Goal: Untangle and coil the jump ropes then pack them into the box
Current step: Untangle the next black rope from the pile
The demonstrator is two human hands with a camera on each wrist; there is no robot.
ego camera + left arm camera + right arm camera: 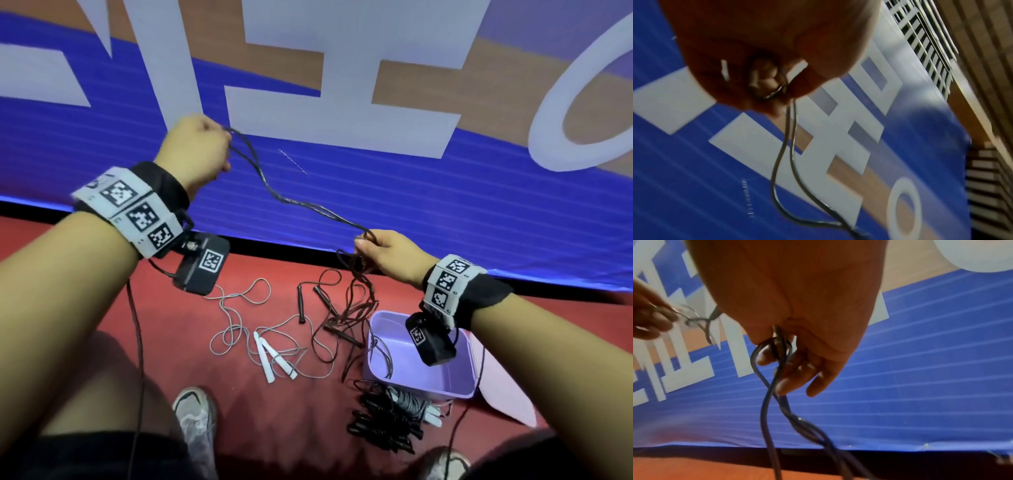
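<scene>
left hand (197, 150) fist grips dark rope (301, 202) loops | right hand (388, 251) pinches the other end, perhaps several strands | box (442, 390) below

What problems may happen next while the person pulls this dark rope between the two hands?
1. The dark rope runs from the left hand to the right hand, and its tail joins a tangle with black handles on the floor; pulling may tighten knots.
2. A rope strand drapes over the purple box rim; a tug may shift or tip it.
</scene>
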